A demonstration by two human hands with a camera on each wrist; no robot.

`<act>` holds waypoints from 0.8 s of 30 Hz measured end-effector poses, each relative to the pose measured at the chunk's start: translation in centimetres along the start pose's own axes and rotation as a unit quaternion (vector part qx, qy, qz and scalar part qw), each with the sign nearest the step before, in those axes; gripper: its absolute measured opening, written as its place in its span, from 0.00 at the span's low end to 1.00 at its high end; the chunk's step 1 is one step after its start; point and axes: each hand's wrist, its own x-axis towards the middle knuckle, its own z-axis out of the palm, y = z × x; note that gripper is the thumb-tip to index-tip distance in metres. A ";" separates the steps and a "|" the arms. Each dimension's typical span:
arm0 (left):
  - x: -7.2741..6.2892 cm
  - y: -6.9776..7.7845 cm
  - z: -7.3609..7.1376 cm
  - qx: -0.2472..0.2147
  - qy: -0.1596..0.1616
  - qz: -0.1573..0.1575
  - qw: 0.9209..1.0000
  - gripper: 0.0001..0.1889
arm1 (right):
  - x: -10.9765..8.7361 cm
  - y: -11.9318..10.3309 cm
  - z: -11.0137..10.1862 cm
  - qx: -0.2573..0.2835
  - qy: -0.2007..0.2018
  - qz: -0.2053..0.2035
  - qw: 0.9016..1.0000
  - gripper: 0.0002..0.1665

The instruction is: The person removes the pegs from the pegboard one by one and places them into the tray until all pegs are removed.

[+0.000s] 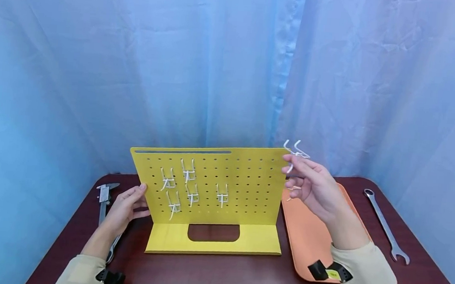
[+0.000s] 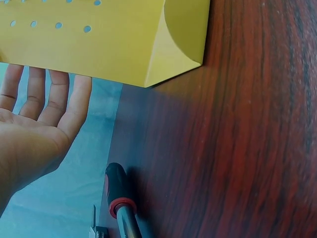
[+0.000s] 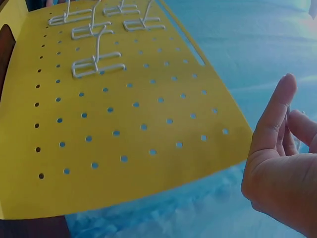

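Observation:
A yellow pegboard (image 1: 248,188) stands upright on its base, with several white wire hooks (image 1: 222,196) on its left and middle parts. My left hand (image 1: 126,207) grips the board's left edge, its fingers behind the panel in the left wrist view. Beside the top right corner, my right hand (image 1: 314,184) pinches a white double-prong hook (image 1: 296,153) between thumb and index finger, prongs up. Another white hook (image 1: 294,188) shows by the lower fingers; whether they hold it or it lies beyond is unclear. In the right wrist view the hand mostly hides the pinched hook.
An orange tray (image 1: 308,242) lies right of the board, partly under the right forearm. Farther right is a combination wrench (image 1: 387,226). A caliper (image 1: 104,194) lies at the left, near a tool with a black and red handle (image 2: 118,186). Blue curtains (image 1: 233,62) hang behind.

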 end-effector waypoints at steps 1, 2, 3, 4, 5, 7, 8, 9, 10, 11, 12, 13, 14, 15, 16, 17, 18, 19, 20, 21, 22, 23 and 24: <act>0.0 0.0 0.0 0.000 -0.001 0.000 1.000 0.21 | -0.3 -0.1 -0.5 0.008 0.001 -0.004 1.000 0.18; 0.1 0.0 0.0 0.000 -0.002 0.001 1.000 0.21 | -0.5 -0.1 -1.0 0.011 0.003 -0.007 1.000 0.19; 0.1 0.0 0.0 -0.001 -0.003 0.001 1.000 0.21 | -0.7 -0.1 -1.5 0.014 0.007 -0.010 1.000 0.19; 0.1 0.0 0.1 -0.002 -0.003 0.001 1.000 0.20 | -0.8 -0.2 -2.0 0.015 0.014 -0.012 1.000 0.19; 0.1 0.0 0.0 -0.004 -0.003 0.001 1.000 0.20 | -0.9 -0.3 -2.5 0.013 0.022 -0.014 1.000 0.19; 0.1 0.0 0.0 -0.007 -0.004 0.000 1.000 0.20 | -1.0 -0.4 -3.6 0.012 0.041 -0.017 0.999 0.18; 0.1 0.0 0.0 -0.009 -0.004 0.000 1.000 0.20 | -1.0 -0.5 -4.1 0.009 0.050 -0.018 0.999 0.18; 0.1 0.0 0.0 -0.010 -0.004 0.000 1.000 0.20 | -1.0 -0.6 -4.6 0.008 0.057 -0.019 0.998 0.18; 0.1 0.0 0.0 -0.010 -0.004 -0.001 1.000 0.21 | -1.0 -0.8 -5.2 0.006 0.063 -0.018 0.998 0.17; 0.1 0.0 0.0 -0.008 -0.003 -0.002 1.000 0.21 | -1.1 -0.9 -5.8 0.004 0.069 -0.018 0.997 0.17; 0.0 0.0 0.0 -0.005 -0.002 -0.003 1.000 0.21 | -1.1 -1.1 -6.3 0.002 0.075 -0.017 0.997 0.17; 0.0 0.0 0.0 -0.002 -0.001 -0.004 1.000 0.22 | -1.2 -1.2 -6.9 -0.007 0.084 -0.015 0.996 0.17; -0.1 0.0 0.0 0.001 0.000 -0.005 1.000 0.22 | -1.2 -1.4 -7.4 -0.014 0.091 -0.013 0.996 0.16; -0.1 0.1 0.0 0.003 0.002 -0.005 1.000 0.23 | -1.3 -1.6 -8.0 -0.019 0.097 -0.012 0.995 0.16; -0.1 0.1 0.0 0.006 0.004 -0.006 1.000 0.23 | -1.3 -1.7 -8.5 -0.025 0.104 -0.010 0.994 0.16; -0.1 0.1 0.0 0.008 0.005 -0.007 1.000 0.23 | -1.3 -1.7 -9.1 -0.030 0.111 -0.009 0.993 0.16; -0.1 0.1 0.0 0.009 0.006 -0.007 1.000 0.24 | -1.3 -1.8 -9.7 -0.035 0.120 -0.007 0.992 0.15; -0.1 0.1 0.0 0.009 0.006 -0.008 1.000 0.24 | -1.3 -1.7 -10.2 -0.041 0.130 -0.004 0.991 0.15; -0.1 0.1 0.0 0.008 0.006 -0.008 1.000 0.24 | -1.4 -1.7 -10.8 -0.042 0.136 -0.002 0.990 0.14; -0.1 0.1 0.0 0.008 0.005 -0.008 1.000 0.24 | -1.4 -1.6 -11.4 -0.048 0.145 0.001 0.988 0.14; -0.1 0.1 0.0 0.008 0.004 -0.009 1.000 0.24 | -1.5 -1.4 -12.0 -0.053 0.154 0.005 0.987 0.14; -0.1 0.1 0.0 0.007 0.004 -0.009 1.000 0.24 | -1.5 -1.3 -12.6 -0.056 0.162 0.009 0.985 0.13; -0.1 0.2 0.1 0.007 0.003 -0.009 1.000 0.24 | -1.6 -1.1 -13.3 -0.060 0.170 0.015 0.984 0.13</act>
